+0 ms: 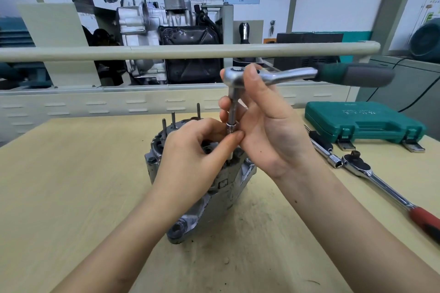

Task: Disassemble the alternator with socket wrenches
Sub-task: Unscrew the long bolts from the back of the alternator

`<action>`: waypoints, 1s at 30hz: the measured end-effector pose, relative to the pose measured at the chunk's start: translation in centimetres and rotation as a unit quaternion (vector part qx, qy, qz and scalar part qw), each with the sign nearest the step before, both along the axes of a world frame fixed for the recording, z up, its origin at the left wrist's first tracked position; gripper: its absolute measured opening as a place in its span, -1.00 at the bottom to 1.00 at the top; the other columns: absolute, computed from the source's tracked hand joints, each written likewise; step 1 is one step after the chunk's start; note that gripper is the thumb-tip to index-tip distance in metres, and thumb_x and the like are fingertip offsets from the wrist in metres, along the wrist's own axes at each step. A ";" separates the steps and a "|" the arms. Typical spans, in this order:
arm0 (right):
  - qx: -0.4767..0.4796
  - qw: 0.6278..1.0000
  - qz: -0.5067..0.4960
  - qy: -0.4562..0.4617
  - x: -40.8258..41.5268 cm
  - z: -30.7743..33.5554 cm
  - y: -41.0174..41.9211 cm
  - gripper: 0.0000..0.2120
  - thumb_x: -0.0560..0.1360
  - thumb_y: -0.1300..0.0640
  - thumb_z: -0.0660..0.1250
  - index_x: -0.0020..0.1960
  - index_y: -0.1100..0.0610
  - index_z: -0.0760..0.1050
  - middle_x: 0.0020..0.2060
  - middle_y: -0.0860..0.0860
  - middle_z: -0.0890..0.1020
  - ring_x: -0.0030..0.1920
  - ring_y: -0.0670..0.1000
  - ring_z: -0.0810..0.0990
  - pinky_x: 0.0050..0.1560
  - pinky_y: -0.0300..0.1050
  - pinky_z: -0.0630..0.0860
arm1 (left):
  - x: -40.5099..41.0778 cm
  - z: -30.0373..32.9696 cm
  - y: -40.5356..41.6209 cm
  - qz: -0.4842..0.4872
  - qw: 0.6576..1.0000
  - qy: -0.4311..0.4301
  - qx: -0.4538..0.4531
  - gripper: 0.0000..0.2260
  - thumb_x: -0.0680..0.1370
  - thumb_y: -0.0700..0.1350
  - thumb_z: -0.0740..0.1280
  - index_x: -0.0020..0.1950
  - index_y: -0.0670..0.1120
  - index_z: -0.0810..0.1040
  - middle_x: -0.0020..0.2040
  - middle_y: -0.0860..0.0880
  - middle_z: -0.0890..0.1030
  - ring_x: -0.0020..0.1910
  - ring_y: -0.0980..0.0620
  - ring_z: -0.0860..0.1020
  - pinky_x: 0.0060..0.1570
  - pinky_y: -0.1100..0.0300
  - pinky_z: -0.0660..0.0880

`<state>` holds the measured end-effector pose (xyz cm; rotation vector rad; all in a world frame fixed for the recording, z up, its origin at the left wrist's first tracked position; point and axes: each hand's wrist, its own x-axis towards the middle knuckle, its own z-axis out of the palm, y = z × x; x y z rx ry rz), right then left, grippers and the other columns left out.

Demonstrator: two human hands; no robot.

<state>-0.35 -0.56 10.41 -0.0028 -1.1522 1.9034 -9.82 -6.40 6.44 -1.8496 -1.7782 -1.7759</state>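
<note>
Alternator (202, 192): it's sitting on the wooden bench (71, 185) right in front of the person, rear end up, with three thin studs (173, 120) poking out of the top at the back.

Ratchet (273, 76): the green-handled one is standing upright over the alternator, handle sticking out to the person's right, with a slim extension (232, 114) running down to a small socket (230, 157) that's sitting on a fastener on the top face, best I can tell.

Right hand (266, 131): it's wrapping the ratchet head, thumb up over the top and fingers curling round the extension behind it.

Left hand (197, 150): it's reaching over the housing and pinching the lower end of the extension just above the socket, fingertips curled, looks like it's steadying it.

How it'll handle, imo: that's a cast metal body, so heavy and totally stiff, and it's grubby, so probably a bit slick. Nothing's clamping it, so I'd guess it's going to want to twist or rock once real torque goes in. Grab the chunky housing or the mounting ear (181, 228) at the front, not the studs, those look bendable.

Other stuff: a second, red-handled ratchet (381, 185) and a black-handled driver are lying on the bench to the right, next to a closed green tool case (364, 121).
</note>
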 end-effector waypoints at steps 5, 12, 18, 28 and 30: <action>0.029 0.999 0.007 -0.024 -0.1 -0.1 0.0 -0.63 0.29 -0.04 0.25 0.00 0.18 0.45 -0.24 -0.04 0.64 -0.41 -0.13 0.53 -0.34 -0.30 0.45 | 0.3 -0.4 0.0 0.002 1.000 -0.015 0.027 -0.91 0.40 -0.03 0.35 -0.19 -0.02 0.59 -0.27 0.08 0.63 -0.21 0.10 0.57 -0.16 0.20 0.48; -0.003 1.000 0.020 -0.018 -0.1 0.0 0.3 -0.71 0.33 -0.09 0.19 -0.27 0.08 0.58 -0.28 -0.06 0.65 -0.46 -0.14 0.49 -0.36 -0.31 0.43 | 0.3 -0.5 0.1 0.002 0.999 0.008 0.031 -0.94 0.42 -0.06 0.33 -0.21 0.12 0.52 -0.24 0.15 0.62 -0.21 0.26 0.55 -0.16 0.38 0.44; -0.013 1.000 0.011 -0.021 0.0 -0.1 0.4 -0.46 0.24 -0.06 0.29 0.17 0.11 0.36 -0.34 -0.10 0.60 -0.44 -0.13 0.49 -0.26 -0.20 0.41 | 0.4 -0.8 0.3 0.018 0.999 -0.008 0.033 -0.90 0.40 -0.03 0.35 -0.22 -0.04 0.59 -0.24 0.11 0.63 -0.19 0.15 0.58 -0.14 0.23 0.49; 0.019 0.999 0.007 -0.028 -0.1 -0.3 0.2 -0.62 0.29 -0.10 0.23 -0.07 0.17 0.52 -0.27 -0.09 0.66 -0.39 -0.15 0.57 -0.37 -0.29 0.50 | 0.7 -0.7 0.1 0.004 1.000 -0.004 0.024 -0.82 0.44 -0.03 0.31 -0.06 -0.08 0.62 -0.17 0.01 0.64 -0.10 0.05 0.59 -0.06 0.02 0.52; 0.025 0.999 0.007 -0.042 -0.1 -0.2 0.3 -0.65 0.30 -0.12 0.20 -0.14 0.12 0.55 -0.25 -0.09 0.67 -0.38 -0.16 0.56 -0.34 -0.28 0.51 | 0.8 -0.7 0.1 -0.003 1.000 0.007 0.020 -0.82 0.45 -0.04 0.30 -0.07 -0.10 0.62 -0.18 0.01 0.64 -0.11 0.03 0.59 -0.10 -0.01 0.52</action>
